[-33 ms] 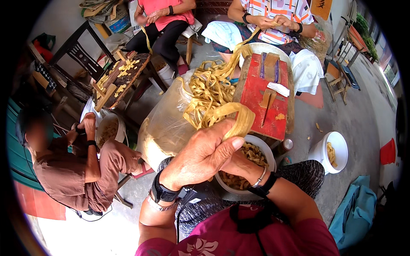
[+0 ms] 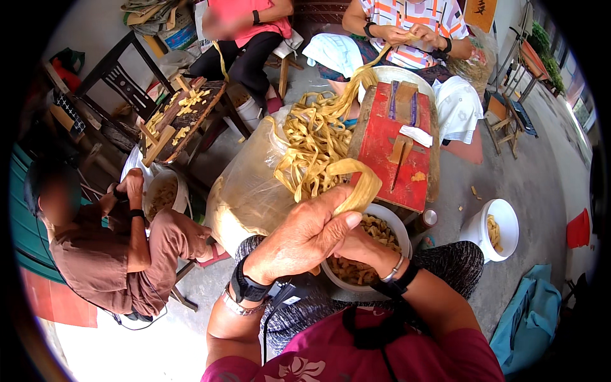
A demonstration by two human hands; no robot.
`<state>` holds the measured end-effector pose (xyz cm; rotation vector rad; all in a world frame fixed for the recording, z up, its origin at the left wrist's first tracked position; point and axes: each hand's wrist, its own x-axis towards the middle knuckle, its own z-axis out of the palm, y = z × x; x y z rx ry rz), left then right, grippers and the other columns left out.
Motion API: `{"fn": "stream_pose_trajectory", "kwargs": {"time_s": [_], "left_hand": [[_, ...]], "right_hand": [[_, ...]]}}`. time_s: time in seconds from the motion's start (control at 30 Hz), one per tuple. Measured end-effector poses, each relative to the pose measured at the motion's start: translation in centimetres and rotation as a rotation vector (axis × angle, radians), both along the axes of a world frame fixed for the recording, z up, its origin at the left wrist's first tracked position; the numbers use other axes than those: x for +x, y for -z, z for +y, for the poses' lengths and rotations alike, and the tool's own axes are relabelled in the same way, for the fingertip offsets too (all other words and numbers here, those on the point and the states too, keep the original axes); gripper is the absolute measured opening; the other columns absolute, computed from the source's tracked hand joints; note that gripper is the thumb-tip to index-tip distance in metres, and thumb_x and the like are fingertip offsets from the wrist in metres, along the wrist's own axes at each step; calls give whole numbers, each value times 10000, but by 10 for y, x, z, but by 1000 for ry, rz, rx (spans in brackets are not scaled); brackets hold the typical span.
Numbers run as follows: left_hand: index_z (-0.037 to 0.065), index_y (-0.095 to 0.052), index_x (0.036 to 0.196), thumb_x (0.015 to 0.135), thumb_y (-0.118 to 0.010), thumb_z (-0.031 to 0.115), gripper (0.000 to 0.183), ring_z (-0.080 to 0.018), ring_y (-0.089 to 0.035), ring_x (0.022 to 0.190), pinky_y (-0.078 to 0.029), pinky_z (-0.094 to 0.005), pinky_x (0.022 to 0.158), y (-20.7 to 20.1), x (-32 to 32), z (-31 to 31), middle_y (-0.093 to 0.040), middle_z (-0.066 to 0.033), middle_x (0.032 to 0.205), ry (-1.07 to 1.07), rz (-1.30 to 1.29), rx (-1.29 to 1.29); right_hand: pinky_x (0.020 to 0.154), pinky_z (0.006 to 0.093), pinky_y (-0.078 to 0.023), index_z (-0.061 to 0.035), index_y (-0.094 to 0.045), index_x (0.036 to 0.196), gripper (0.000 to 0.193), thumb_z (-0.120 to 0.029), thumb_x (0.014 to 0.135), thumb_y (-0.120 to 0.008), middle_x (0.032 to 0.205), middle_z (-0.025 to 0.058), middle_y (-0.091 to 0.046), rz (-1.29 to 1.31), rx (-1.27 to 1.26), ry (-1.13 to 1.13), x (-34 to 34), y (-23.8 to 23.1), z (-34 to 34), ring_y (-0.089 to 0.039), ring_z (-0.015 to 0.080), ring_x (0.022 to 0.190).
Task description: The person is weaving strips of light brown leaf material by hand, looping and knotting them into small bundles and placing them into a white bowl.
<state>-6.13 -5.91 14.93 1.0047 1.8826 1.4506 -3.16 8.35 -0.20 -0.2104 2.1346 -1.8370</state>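
My left hand point(image 2: 304, 237) is closed, thumb on top, around a long, flat yellow strip point(image 2: 364, 188). The strip rises out of the grip in a loop and bends back toward a tangled heap of similar yellow strips point(image 2: 312, 137) on a clear plastic bag point(image 2: 251, 178). Tucked against and partly behind the left hand is my right hand point(image 2: 358, 247); its fingers are hidden. Below both hands, between my knees, a white bucket point(image 2: 401, 237) holds short, knotted-looking yellow pieces point(image 2: 377, 230).
Ahead to the right stands a red-topped wooden bench point(image 2: 375, 149) with a narrow blade-like tool point(image 2: 399, 169). A white bucket point(image 2: 507, 219) stands on the floor at right. Two people sit opposite; another person point(image 2: 105, 245) sits at left near a wooden board with yellow pieces point(image 2: 172, 130).
My left hand and the strip's loop sit very slightly lower. Otherwise the scene looks the same.
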Motion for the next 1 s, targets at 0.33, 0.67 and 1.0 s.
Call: {"fn": "stream_pose_trajectory", "kwargs": {"time_s": [0.33,0.67,1.0], "left_hand": [[96,-325,1416,985,-435,220,462,-51,-396,557,-379,-193,521,104,51,-26,-501,31,755,-188,-436,193],[38,-568,1088,984,-425,162,216,-57,-434,514,-380,-222,486,148,90,-28,-461,23,594,-345,-123,115],[15,-568,1029,968,-456,134,175,-90,-462,489,-400,-229,481,150,76,-11,-493,-15,594,-351,186,209]], "right_hand": [[976,388,-396,9,-421,1295,446,-303,981,-369,1214,143,-544,-40,-899,244,49,-54,23,-528,254,1128],[733,334,-451,25,-521,1088,378,-322,981,-417,779,50,-511,142,-788,227,70,-117,20,-539,181,742],[563,280,-459,-47,-495,1022,366,-393,980,-382,635,-31,-437,495,-712,442,100,-172,41,-471,84,523]]}}
